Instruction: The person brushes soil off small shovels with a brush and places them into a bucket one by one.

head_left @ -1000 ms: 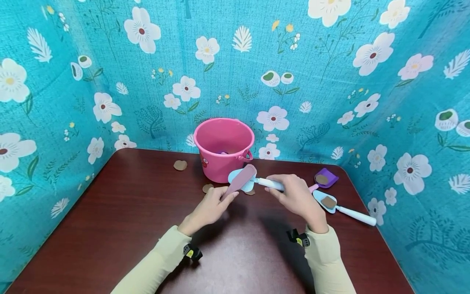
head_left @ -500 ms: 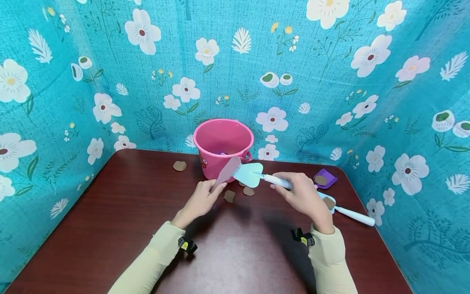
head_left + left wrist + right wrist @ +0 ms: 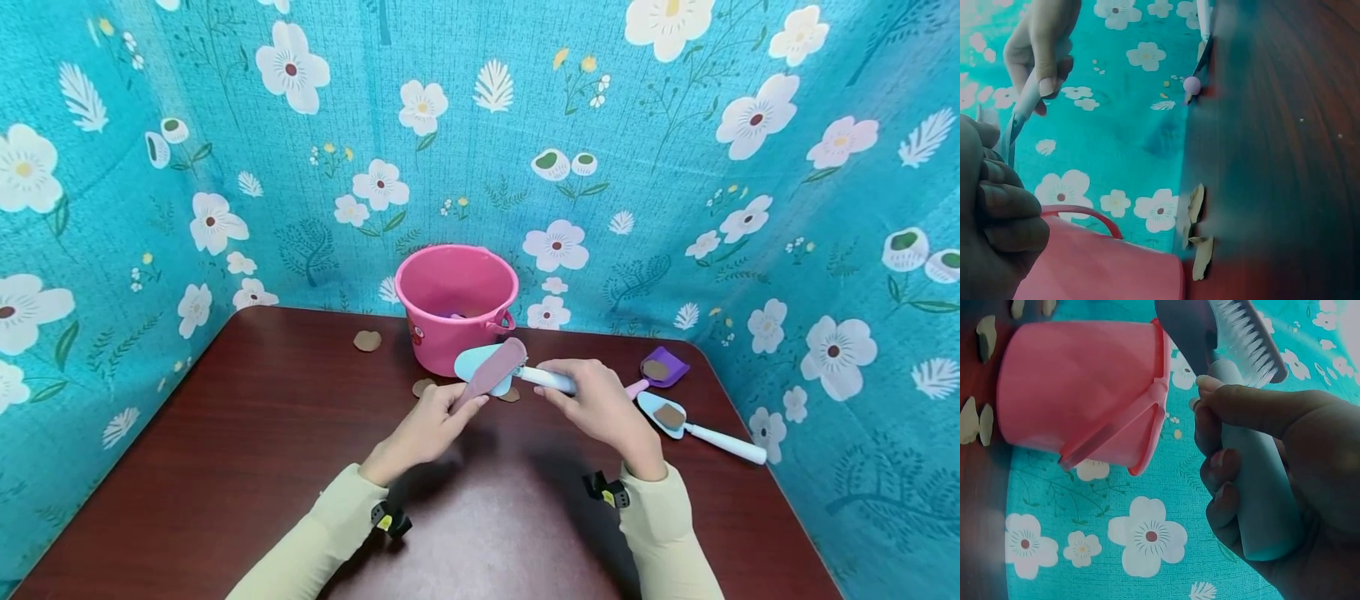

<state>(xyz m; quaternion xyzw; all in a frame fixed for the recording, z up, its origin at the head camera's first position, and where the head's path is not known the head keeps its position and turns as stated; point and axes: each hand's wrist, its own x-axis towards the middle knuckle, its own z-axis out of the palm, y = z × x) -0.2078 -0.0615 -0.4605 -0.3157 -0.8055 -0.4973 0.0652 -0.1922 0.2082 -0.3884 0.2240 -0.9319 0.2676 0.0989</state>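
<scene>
My left hand [image 3: 420, 429] grips a mauve-backed brush [image 3: 491, 372] whose white bristles show in the right wrist view. The brush slants across the light blue blade of a small trowel [image 3: 467, 361], bristle side toward it, and covers part of it. My right hand [image 3: 600, 404] wraps round the trowel's white handle [image 3: 1263, 500], thumb along its upper end. Both tools are held above the table, in front of a pink bucket [image 3: 442, 343]. Below them lie brown flat pieces, one piece [image 3: 510, 394] at the right and another piece [image 3: 422, 387] at the left, partly hidden.
One more brown piece [image 3: 367, 340] lies left of the bucket. At the right rest a purple shovel [image 3: 672, 364] and a second blue trowel [image 3: 727, 442], each with a brown piece on it. A flowered blue cloth [image 3: 337, 250] hangs behind the dark table [image 3: 225, 450].
Half a second ago the brush was off the blade's left edge and the hands were further apart. Now they are closer, with the brush over the blade again, as one second ago.
</scene>
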